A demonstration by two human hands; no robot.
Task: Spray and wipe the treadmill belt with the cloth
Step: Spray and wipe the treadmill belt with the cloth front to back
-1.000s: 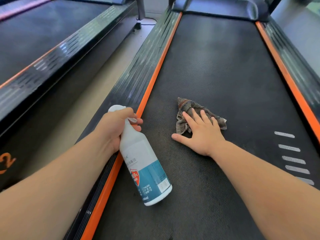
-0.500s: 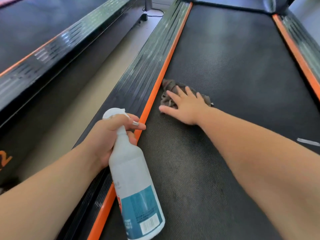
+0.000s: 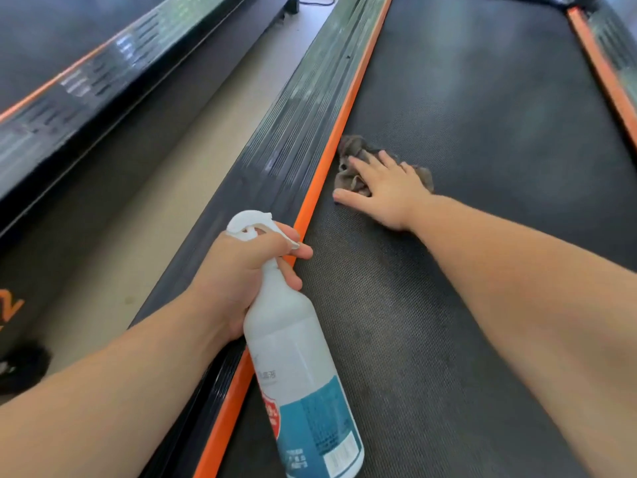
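1. Against one second ago, we see the crumpled grey-brown cloth [image 3: 349, 150] gone from mid-belt over to the left edge. Against half a second ago it is in almost the same spot.
2. The right hand [image 3: 386, 189] is on the cloth as before, palm down. Its fingers are straight and spread wide, pressing the fabric flat, with the thumb out to the left on the bare belt.
3. The left hand [image 3: 241, 270] still grips the white plastic spray bottle with teal label [image 3: 296, 357], fingers curled tight round the neck and index finger across the trigger. The bottle hangs tilted over the orange edge strip [image 3: 320, 188], base nearest us and lower in frame than a second ago.
4. Cloth now: bunched and folded, its far end motion-blurred. It pokes out beyond the fingertips and behind the wrist, just beside the strip; we cannot tell if they touch.
5. The black fine-textured treadmill belt [image 3: 482, 132] lies under the cloth, with a hazy sheen farther up.
6. Left of the strip are the ribbed black side rail [image 3: 275, 150], beige floor [image 3: 179, 201] and a second treadmill [image 3: 86, 81].
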